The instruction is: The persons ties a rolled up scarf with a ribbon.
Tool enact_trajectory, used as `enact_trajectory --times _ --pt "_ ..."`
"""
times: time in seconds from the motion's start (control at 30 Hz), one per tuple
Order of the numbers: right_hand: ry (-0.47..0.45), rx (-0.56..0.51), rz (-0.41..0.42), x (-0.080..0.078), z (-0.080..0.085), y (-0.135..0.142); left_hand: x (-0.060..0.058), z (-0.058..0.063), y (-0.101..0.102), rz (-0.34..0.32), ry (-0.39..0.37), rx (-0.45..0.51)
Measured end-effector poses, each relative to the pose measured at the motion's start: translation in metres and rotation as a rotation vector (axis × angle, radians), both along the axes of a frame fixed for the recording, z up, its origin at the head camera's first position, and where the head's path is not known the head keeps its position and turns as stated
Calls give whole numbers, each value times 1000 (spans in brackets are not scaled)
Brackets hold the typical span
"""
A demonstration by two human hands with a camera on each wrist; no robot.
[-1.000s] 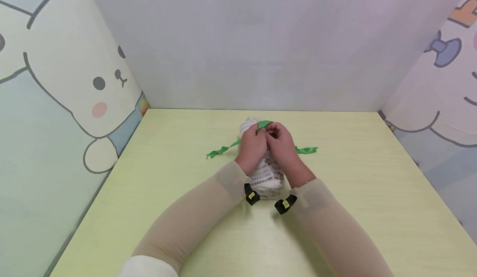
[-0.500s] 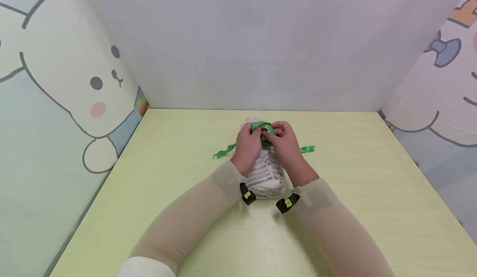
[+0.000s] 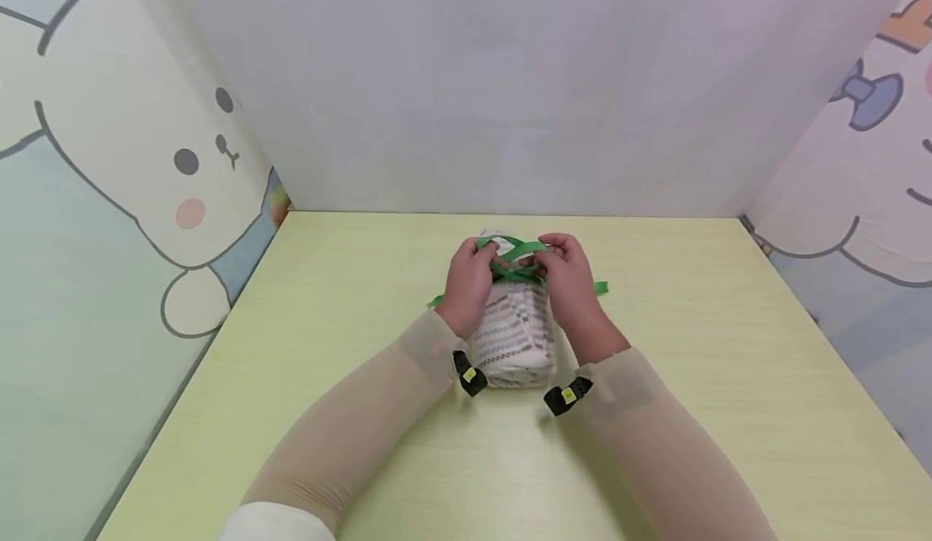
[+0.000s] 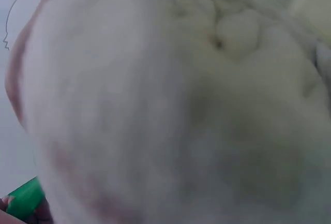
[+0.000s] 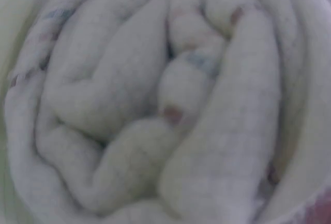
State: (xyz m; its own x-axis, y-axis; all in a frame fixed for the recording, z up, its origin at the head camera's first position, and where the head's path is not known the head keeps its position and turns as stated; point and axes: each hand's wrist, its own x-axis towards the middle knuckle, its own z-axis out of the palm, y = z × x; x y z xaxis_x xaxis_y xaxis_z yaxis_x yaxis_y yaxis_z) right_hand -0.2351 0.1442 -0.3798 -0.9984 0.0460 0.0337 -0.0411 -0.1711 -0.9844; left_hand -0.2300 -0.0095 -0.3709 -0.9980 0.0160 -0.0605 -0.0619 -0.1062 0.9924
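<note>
Towel (image 3: 513, 339) is bundled, ribbon (image 3: 518, 248) crosses slack atop it; tightening looks pending. Left hand (image 3: 468, 286), right hand (image 3: 571, 284): grip pinches ribbon.

left hand (image 3: 468, 289), right hand (image 3: 573, 289): farther apart | green ribbon (image 3: 530, 247): ends drawn inward

A faint satin-like sheen is shown by the smooth ribbon (image 3: 516, 275), while soft, matt, slightly fuzzy cloth is seen in the bundle (image 3: 510, 335), thin matt fabric in the sleeves (image 3: 364, 412), plastic-looking casing on the wrist cameras (image 3: 469, 374), and a smooth wood-grain finish on the tabletop (image 3: 692, 323).
</note>
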Motion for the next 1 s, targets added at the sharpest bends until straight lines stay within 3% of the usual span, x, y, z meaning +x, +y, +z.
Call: enact_trajectory --times 0.13,0.33,0.43,0.53,0.7,1.0 --pt "-3 -76 -44 0 2 2 -4 -2 -5 5 13 101" --pt "-10 61 -172 -2 -1 7 -4 -1 -10 -41 60 277" --pt "-22 87 -204 -1 -2 10 -4 0 -13 -75 82 305" --pt "-52 73 -204 -1 -3 14 -4 -1 -16 -80 98 262" --pt "-134 11 -168 -2 -5 23 -8 -5 -22 -29 82 104" --pt "-224 -325 -45 -4 -6 44 -17 -12 -42 50 58 -9"
